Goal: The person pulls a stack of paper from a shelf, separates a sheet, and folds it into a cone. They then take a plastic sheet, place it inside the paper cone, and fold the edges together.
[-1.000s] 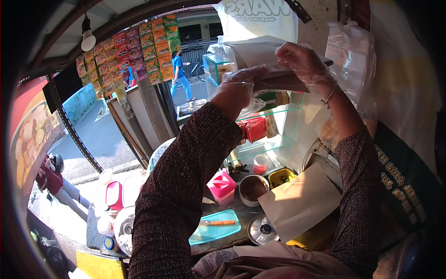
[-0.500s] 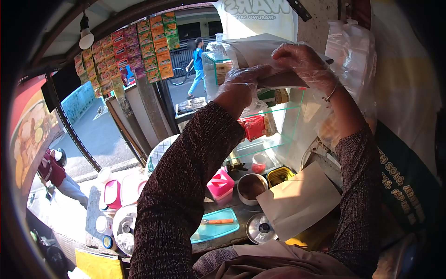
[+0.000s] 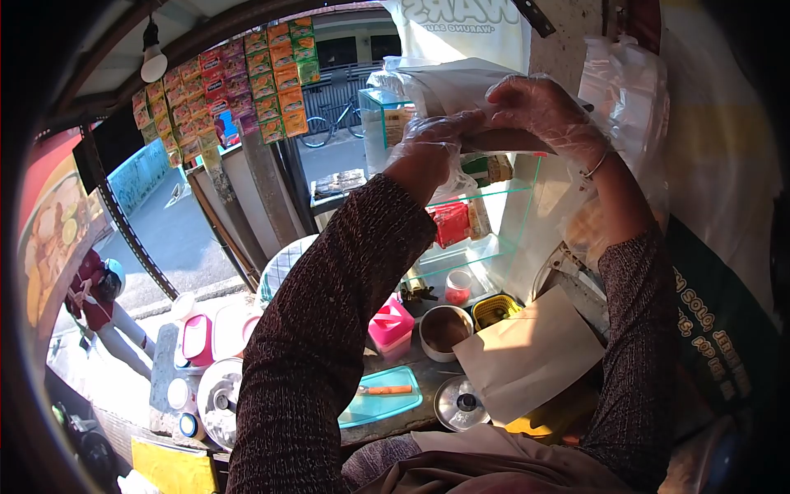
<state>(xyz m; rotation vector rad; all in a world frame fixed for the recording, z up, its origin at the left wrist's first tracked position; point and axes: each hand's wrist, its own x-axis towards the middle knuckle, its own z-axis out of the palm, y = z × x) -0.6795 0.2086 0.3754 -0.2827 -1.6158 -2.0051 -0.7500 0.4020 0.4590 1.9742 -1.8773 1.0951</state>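
Both hands wear clear plastic gloves and are raised at the top of the glass case (image 3: 527, 216). My left hand (image 3: 434, 142) rests with closed fingers at the left front edge of a stack of paper sheets (image 3: 469, 82). My right hand (image 3: 539, 111) curls over the right part of the same stack, its fingers bent against the paper. Whether either hand pinches a sheet is too small to tell. Below, a brown paper sheet (image 3: 531, 354) lies over the counter beside a white pot (image 3: 446, 332).
A turquoise board (image 3: 383, 416) bears an orange-handled knife (image 3: 391, 389). Around it are a pink container (image 3: 391, 325), a metal lid (image 3: 461, 403) and a yellow basket (image 3: 495, 309). Sachets (image 3: 247, 82) hang at upper left. A person (image 3: 99, 300) stands outside at left.
The passer-by in blue has left the view behind the case. The person at left has shifted and changed posture. My hands have barely moved, staying at the paper stack.
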